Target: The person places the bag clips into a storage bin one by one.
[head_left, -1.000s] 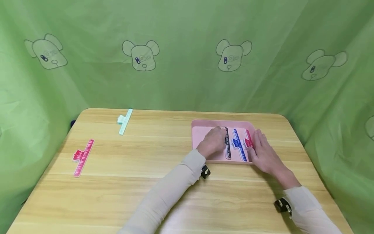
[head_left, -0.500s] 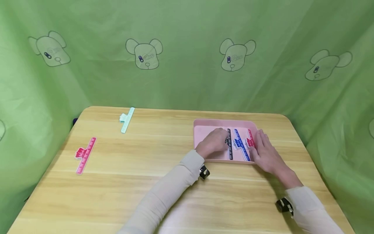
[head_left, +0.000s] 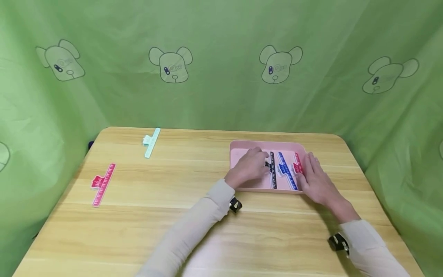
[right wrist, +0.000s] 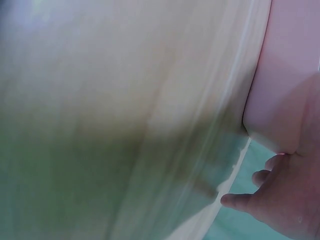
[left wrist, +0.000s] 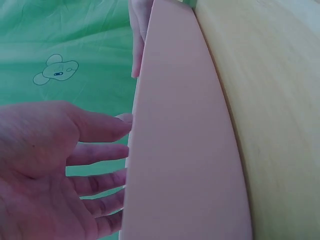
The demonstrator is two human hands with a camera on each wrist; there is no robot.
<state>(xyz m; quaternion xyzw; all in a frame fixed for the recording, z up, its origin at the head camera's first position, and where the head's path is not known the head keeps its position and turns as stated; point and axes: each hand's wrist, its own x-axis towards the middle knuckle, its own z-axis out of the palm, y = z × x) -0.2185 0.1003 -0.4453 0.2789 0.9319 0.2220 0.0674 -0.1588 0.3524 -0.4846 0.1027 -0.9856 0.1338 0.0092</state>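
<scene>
A pink tray [head_left: 238, 144] stands at the right of the table. In it lie a black piano-key clip [head_left: 273, 171], a blue clip [head_left: 288, 171] and a red clip [head_left: 297, 165], side by side. My left hand [head_left: 252, 164] is over the tray just left of the black clip, fingertips close to that clip's handle. In the left wrist view its fingers look loosely spread, their tips hidden behind the tray wall [left wrist: 180, 125]. My right hand [head_left: 318, 182] rests along the tray's right edge, fingers straight, with the thumb at the inner side near the red clip.
On the left of the wooden table [head_left: 173, 181] lie a pink clip [head_left: 104, 185] and, near the back edge, a mint-green clip [head_left: 151, 142]. A green curtain [head_left: 221, 100] with printed bear heads hangs behind and around the table.
The black clip now lies beside the blue one, and my left hand has let go of it and drawn slightly left. My right hand stays at the tray's edge. The head view has shifted slightly.
</scene>
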